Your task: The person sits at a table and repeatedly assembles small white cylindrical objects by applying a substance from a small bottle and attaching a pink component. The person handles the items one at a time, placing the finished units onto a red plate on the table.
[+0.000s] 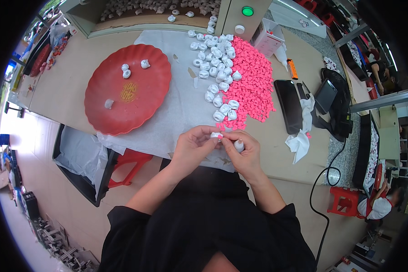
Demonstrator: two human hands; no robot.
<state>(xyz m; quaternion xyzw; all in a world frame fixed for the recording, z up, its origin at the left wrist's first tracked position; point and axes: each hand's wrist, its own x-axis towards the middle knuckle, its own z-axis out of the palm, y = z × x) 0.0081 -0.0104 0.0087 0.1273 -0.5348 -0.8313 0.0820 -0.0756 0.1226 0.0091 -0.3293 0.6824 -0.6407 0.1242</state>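
At the table's front edge, my left hand (196,144) pinches a small white rounded piece (215,134) between thumb and fingertips. A tiny pink piece (220,136) sits against it. My right hand (246,155) meets it from the other side, fingertips closed at the pink piece. A white round-ended thing with a small tip (239,145), perhaps a glue bottle, is tucked in my right hand; its rest is hidden. Just beyond are many white rounded pieces (219,67) and a wide heap of small pink pieces (254,77).
To the left, a red scalloped plate (150,106) holds several white pieces. White paper (179,97) covers the middle of the table. On the right lie a black phone (288,105), an orange lighter-like stick (292,69), crumpled tissue (298,144) and a cable (326,168). A lined black tray (81,156) is below left.
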